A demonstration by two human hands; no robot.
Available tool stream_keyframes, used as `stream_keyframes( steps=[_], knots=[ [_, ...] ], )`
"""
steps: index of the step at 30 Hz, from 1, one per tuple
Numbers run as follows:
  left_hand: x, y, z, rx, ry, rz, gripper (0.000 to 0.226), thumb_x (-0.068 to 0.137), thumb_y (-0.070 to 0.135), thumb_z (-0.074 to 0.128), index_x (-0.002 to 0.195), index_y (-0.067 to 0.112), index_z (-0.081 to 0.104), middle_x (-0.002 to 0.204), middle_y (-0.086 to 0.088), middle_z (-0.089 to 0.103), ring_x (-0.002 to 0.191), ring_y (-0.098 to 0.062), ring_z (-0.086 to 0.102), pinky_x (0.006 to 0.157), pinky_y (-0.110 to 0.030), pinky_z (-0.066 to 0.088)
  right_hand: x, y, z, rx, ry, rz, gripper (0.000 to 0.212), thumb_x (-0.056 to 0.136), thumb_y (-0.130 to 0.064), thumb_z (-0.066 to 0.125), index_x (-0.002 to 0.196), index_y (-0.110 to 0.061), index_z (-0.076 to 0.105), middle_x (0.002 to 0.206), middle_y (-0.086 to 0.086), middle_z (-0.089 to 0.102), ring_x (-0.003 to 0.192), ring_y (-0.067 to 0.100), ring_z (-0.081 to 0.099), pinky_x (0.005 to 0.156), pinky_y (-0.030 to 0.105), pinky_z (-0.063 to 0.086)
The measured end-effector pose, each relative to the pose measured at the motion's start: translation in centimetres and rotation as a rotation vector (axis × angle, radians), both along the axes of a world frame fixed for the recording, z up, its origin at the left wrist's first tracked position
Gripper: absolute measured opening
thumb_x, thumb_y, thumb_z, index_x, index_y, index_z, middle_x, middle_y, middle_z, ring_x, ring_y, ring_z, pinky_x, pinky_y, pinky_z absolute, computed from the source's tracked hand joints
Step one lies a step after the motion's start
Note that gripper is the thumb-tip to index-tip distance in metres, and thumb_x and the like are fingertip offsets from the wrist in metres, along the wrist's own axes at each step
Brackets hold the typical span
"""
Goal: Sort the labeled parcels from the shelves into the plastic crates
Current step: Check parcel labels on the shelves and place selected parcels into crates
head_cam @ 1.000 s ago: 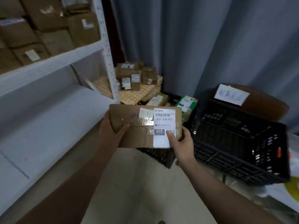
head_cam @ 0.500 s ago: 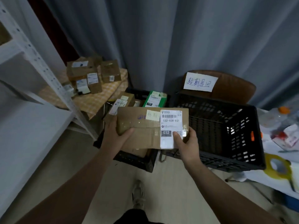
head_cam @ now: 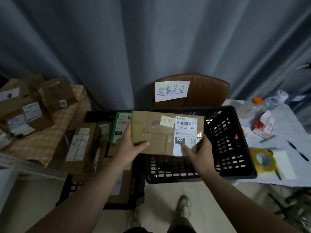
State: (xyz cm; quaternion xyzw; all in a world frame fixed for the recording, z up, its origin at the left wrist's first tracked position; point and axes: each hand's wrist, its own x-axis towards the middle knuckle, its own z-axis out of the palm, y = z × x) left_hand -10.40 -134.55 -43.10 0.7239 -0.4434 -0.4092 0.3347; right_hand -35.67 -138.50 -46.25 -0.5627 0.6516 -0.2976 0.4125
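Observation:
I hold a flat brown cardboard parcel [head_cam: 156, 132] with both hands over the near left part of a black plastic crate [head_cam: 235, 145]. It carries a white shipping label reading 032-038-E01 and a small yellow note. My left hand [head_cam: 129, 147] grips its left edge, thumb on top. My right hand [head_cam: 196, 152] grips the right end, thumb on the label. A second black crate [head_cam: 74, 187], to the left on the floor, holds several boxes, one of them a green box [head_cam: 120, 128].
A brown chair back [head_cam: 208, 89] behind the crate bears a handwritten paper sign [head_cam: 171, 90]. Several labeled boxes [head_cam: 43, 105] sit on a checked cloth at left. A white table at right holds a tape roll [head_cam: 262, 159], a pen and bottles. A grey curtain hangs behind.
My view has swung right, away from the shelf. The parcel has travelled with both hands from beside the shelf to above the black crate under the sign.

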Motion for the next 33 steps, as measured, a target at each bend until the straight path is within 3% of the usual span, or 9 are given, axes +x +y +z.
stream_keyframes(
  steps=[2, 5, 10, 14, 20, 23, 28, 31, 33],
  knots=[
    [-1.3, -2.6, -1.1, 0.041, -0.051, -0.024, 0.109, 0.068, 0.045, 0.081, 0.151, 0.035, 0.011, 0.142, 0.001, 0.037, 0.131, -0.021, 0.037, 0.111, -0.048, 0.033, -1.8, -1.9, -0.1, 0.015, 0.068, 0.06, 0.102, 0.06, -0.058, 0.079, 0.144, -0.029, 0.027, 0.14, -0.002, 0.046, 0.126, 0.016, 0.048, 0.102, 0.045, 0.045],
    [-4.2, -6.0, -2.6, 0.167, -0.155, -0.07, 0.118, 0.072, 0.042, 0.08, 0.153, 0.027, -0.004, 0.146, -0.013, 0.024, 0.132, -0.029, 0.033, 0.11, -0.04, 0.03, -4.6, -5.2, -0.7, 0.062, 0.137, 0.104, 0.112, 0.061, -0.051, 0.082, 0.148, -0.03, 0.014, 0.146, 0.001, 0.039, 0.132, 0.021, 0.041, 0.106, 0.048, 0.041],
    [-9.1, -10.3, -6.7, 0.209, -0.239, -0.146, 0.106, 0.079, 0.04, 0.075, 0.152, 0.037, -0.003, 0.151, -0.017, 0.016, 0.136, -0.036, 0.027, 0.109, -0.044, 0.03, -8.1, -12.1, -3.3, 0.164, 0.274, 0.202, 0.116, 0.073, -0.038, 0.08, 0.154, -0.025, -0.002, 0.151, 0.012, 0.031, 0.133, 0.03, 0.04, 0.106, 0.044, 0.04],
    [-11.3, -11.9, -12.4, 0.315, -0.258, -0.17, 0.092, 0.084, 0.039, 0.07, 0.152, 0.039, 0.007, 0.154, -0.016, 0.005, 0.139, -0.038, 0.019, 0.114, -0.045, 0.027, -9.7, -16.0, -8.5, 0.276, 0.299, 0.354, 0.102, 0.078, -0.037, 0.076, 0.15, -0.042, 0.003, 0.142, 0.011, 0.035, 0.122, 0.029, 0.046, 0.097, 0.048, 0.048],
    [-11.9, -12.4, -20.8, 0.389, -0.313, -0.194, 0.085, 0.089, 0.028, 0.066, 0.151, 0.038, 0.009, 0.155, -0.017, 0.001, 0.141, -0.035, 0.019, 0.116, -0.043, 0.024, -10.6, -17.5, -17.4, 0.359, 0.322, 0.578, 0.092, 0.084, -0.036, 0.071, 0.151, -0.033, 0.008, 0.145, 0.012, 0.037, 0.124, 0.025, 0.048, 0.097, 0.029, 0.045],
    [-11.4, -12.8, -23.7, 0.346, -0.366, -0.171, 0.081, 0.09, 0.021, 0.064, 0.152, 0.036, 0.013, 0.155, -0.018, 0.001, 0.14, -0.036, 0.019, 0.116, -0.043, 0.024, -9.9, -18.2, -20.7, 0.349, 0.301, 0.631, 0.089, 0.085, -0.032, 0.07, 0.152, -0.027, 0.012, 0.149, 0.01, 0.036, 0.128, 0.025, 0.046, 0.102, 0.036, 0.045],
    [-10.6, -13.0, -26.0, 0.264, -0.428, -0.077, 0.08, 0.091, 0.01, 0.06, 0.151, 0.039, 0.015, 0.158, -0.012, -0.005, 0.142, -0.032, 0.011, 0.117, -0.043, 0.019, -8.0, -19.0, -22.6, 0.274, 0.283, 0.627, 0.086, 0.088, -0.022, 0.068, 0.153, -0.028, 0.012, 0.15, 0.013, 0.029, 0.127, 0.028, 0.046, 0.104, 0.044, 0.045],
    [-10.2, -12.9, -26.1, 0.319, -0.499, -0.045, 0.077, 0.093, 0.013, 0.058, 0.152, 0.036, 0.013, 0.158, -0.016, -0.01, 0.144, -0.037, 0.005, 0.117, -0.047, 0.018, -6.9, -19.3, -23.1, 0.263, 0.245, 0.618, 0.084, 0.088, -0.016, 0.068, 0.153, -0.03, 0.015, 0.151, 0.01, 0.028, 0.13, 0.025, 0.044, 0.108, 0.039, 0.041],
    [-10.2, -13.0, -25.9, 0.304, -0.641, -0.099, 0.072, 0.093, 0.012, 0.058, 0.152, 0.027, 0.019, 0.158, -0.021, -0.003, 0.143, -0.041, 0.008, 0.115, -0.049, 0.019, -6.6, -19.3, -23.2, 0.251, 0.246, 0.629, 0.083, 0.089, -0.015, 0.067, 0.152, -0.029, 0.016, 0.15, 0.011, 0.029, 0.13, 0.025, 0.044, 0.109, 0.035, 0.039]
  ],
)
